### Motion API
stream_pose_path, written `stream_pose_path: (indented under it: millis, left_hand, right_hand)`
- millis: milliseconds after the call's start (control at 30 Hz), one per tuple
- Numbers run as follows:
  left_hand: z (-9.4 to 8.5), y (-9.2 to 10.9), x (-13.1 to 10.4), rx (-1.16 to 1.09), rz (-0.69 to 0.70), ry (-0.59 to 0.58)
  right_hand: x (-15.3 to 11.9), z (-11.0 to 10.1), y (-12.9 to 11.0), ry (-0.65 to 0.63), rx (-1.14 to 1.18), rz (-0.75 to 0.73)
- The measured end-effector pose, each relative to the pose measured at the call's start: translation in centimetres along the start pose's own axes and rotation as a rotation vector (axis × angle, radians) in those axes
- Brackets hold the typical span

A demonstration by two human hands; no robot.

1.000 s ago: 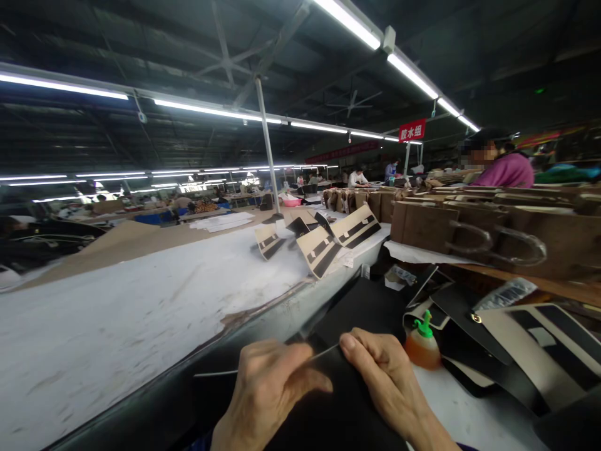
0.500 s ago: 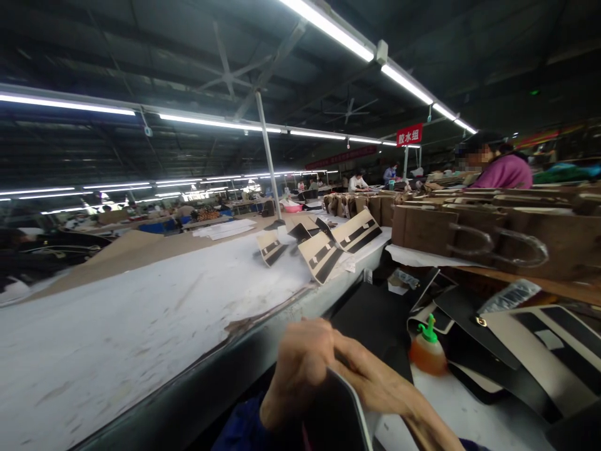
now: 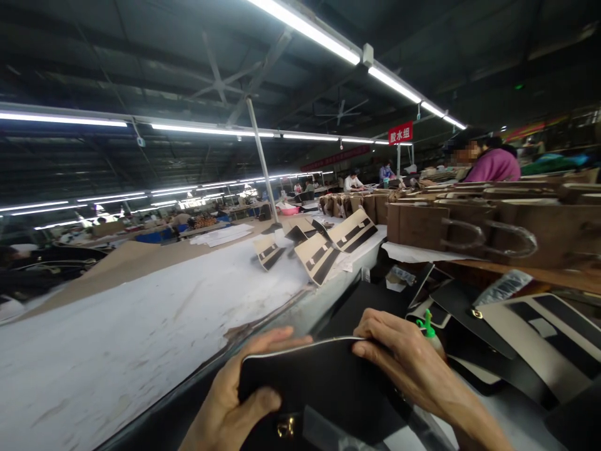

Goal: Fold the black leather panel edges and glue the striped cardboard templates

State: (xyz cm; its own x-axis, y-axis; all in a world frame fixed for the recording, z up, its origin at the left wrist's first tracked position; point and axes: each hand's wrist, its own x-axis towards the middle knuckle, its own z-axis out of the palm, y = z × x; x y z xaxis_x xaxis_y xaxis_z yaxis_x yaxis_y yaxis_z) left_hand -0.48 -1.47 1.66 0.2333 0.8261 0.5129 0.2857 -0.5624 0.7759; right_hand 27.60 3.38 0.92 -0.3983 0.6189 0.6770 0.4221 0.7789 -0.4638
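Observation:
Close in front of me is a black leather bag panel with a pale top edge and a gold metal clasp. My left hand grips its left side, thumb on the black face and fingers behind. At the upper right corner my right hand pinches the edge between thumb and fingers. Clear plastic film lies over the panel's lower part. Just beyond my right hand stands a glue bottle with a green nozzle, partly hidden by that hand.
Black and beige bag pieces are piled at the right. More panels stand bent on the white-covered table. Brown bags with wrapped handles line the right bench. Behind them is a person in a purple top.
My hands were together at the panel's edge and have moved apart, left hand to the left side, right hand to the right corner. The panel's black face with the clasp now shows.

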Motion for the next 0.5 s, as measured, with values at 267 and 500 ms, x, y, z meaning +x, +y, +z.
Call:
stream_pose_path:
  millis: [267, 500]
  left_hand:
    - [0.6, -1.1, 0.6, 0.487, 0.162, 0.202]
    - [2.3, -0.9, 1.2, 0.538, 0.183, 0.104]
  right_hand:
    - [0.1, 1.3, -0.3, 0.023, -0.219, -0.118]
    - [0.1, 3.7, -2.1, 0.168, -0.285, -0.213]
